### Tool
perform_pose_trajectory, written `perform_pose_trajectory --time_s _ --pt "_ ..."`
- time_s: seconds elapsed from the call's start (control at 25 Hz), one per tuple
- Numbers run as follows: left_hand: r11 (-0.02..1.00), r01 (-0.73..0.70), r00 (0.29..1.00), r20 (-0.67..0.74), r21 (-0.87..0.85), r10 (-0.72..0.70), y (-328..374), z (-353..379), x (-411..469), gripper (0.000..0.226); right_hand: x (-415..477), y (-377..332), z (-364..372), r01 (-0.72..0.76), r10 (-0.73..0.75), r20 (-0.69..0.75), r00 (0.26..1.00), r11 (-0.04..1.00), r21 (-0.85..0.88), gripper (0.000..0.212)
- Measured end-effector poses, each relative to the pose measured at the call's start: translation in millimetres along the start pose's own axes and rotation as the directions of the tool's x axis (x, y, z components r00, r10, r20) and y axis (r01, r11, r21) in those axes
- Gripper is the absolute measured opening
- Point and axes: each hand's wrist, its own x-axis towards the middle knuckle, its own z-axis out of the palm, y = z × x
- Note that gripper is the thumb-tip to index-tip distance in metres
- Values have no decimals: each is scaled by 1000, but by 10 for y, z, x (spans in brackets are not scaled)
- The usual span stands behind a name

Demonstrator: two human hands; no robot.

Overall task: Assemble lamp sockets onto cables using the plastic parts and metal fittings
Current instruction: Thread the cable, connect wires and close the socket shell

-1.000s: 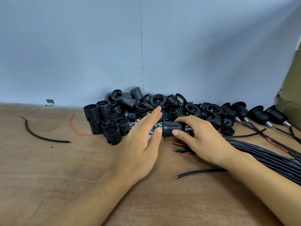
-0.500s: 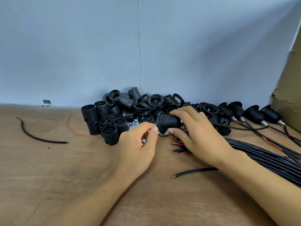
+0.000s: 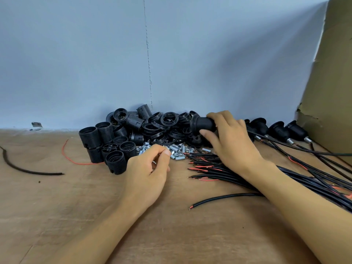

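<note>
My right hand (image 3: 231, 141) grips a black socket cap (image 3: 202, 123) and holds it lifted above the heap of black plastic rings (image 3: 167, 128). My left hand (image 3: 148, 172) has its fingers curled and pinches a small metal fitting (image 3: 154, 162) just in front of the pile of silver metal fittings (image 3: 178, 149). Threaded black socket bodies (image 3: 106, 141) stand and lie to the left of that pile. A bundle of black cables (image 3: 228, 172) with red cores runs under my right forearm.
Several assembled sockets on cables (image 3: 276, 130) lie at the back right, beside a cardboard box (image 3: 327, 92). One loose cable (image 3: 224, 198) lies near the front. A black wire scrap (image 3: 28, 170) and a red wire (image 3: 76, 161) lie to the left on the wooden table (image 3: 66, 216).
My right hand has lifted the socket cap up and to the right, away from the left hand. My left hand has curled its fingers and drawn back from the fittings pile with a small piece.
</note>
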Motion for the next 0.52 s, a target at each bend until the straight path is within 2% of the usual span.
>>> perform_pose_trajectory --time_s 0.12,0.28,0.4,0.52 --pt "1000 -7 1000 10 22 6 -4 4 7 27 76 281 -33 -265 272 -79 959 960 90 40" --pt "999 1 1000 6 43 -1 -17 12 17 27 198 659 -46 -573 617 -158 770 780 254 40" --pt "998 15 1000 10 54 -15 -25 13 16 26 221 915 -1 -668 733 -86 675 656 352 42" --pt "998 9 1000 10 63 -10 -28 11 24 26 207 1045 80 -707 739 21 674 636 309 51"
